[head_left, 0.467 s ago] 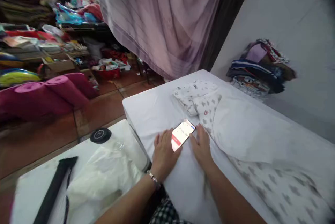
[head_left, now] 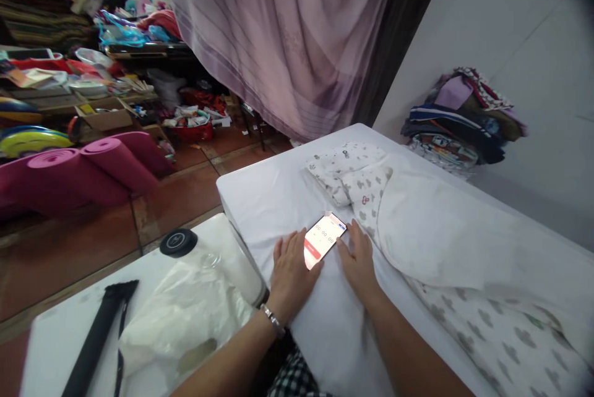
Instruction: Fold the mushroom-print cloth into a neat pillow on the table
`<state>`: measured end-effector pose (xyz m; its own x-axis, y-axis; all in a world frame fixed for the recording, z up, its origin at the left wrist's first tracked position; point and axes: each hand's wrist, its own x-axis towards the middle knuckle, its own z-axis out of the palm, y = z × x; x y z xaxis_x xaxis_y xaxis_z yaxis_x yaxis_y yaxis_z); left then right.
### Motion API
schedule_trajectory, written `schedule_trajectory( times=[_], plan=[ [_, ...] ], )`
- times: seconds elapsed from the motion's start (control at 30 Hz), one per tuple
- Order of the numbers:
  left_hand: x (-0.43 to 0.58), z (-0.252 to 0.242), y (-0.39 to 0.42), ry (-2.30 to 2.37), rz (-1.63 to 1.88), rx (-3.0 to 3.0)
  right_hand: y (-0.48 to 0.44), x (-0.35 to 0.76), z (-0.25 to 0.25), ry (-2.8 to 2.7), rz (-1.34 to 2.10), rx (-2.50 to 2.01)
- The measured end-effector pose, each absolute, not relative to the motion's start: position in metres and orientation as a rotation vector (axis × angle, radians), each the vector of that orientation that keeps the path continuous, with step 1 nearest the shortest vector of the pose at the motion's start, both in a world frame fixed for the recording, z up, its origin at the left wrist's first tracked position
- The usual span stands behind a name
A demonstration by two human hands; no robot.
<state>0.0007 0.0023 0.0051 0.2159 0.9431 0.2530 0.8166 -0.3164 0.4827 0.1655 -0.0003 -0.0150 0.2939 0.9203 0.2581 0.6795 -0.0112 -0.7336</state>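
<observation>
A smartphone (head_left: 323,235) lies face up on a white-sheeted bed (head_left: 260,199), its lit screen showing a row of zeros and a red button. Along its left edge rests my left hand (head_left: 294,270), fingers stretched out and palm down, covering the phone's lower left side. My right hand (head_left: 358,258) lies on the sheet at the phone's right edge, fingers extended, thumb beside the screen. Neither hand is closed around the phone. Beyond them is a folded white cloth with grey prints (head_left: 346,162), with a plain white cloth (head_left: 431,230) to the right.
To my left a white surface (head_left: 55,329) carries a pale plastic bag (head_left: 176,304), a round black lid (head_left: 178,241) and a long black case (head_left: 95,341). Pink rolled mats (head_left: 111,165) lie on the tiled floor. A mauve curtain (head_left: 297,38) hangs behind the bed; folded clothes (head_left: 459,115) are stacked by the wall.
Both hands and the phone keep their places. The view has sharpened, with only a very slight shift of the camera.
</observation>
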Motion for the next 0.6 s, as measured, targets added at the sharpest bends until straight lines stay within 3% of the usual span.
schedule_trajectory(
  times=[0.6],
  plan=[
    [0.0009, 0.0035, 0.0029, 1.675, 0.728, 2.285, 0.0004, 0.165, -0.0184, -1.483, 0.393, -1.756]
  ],
)
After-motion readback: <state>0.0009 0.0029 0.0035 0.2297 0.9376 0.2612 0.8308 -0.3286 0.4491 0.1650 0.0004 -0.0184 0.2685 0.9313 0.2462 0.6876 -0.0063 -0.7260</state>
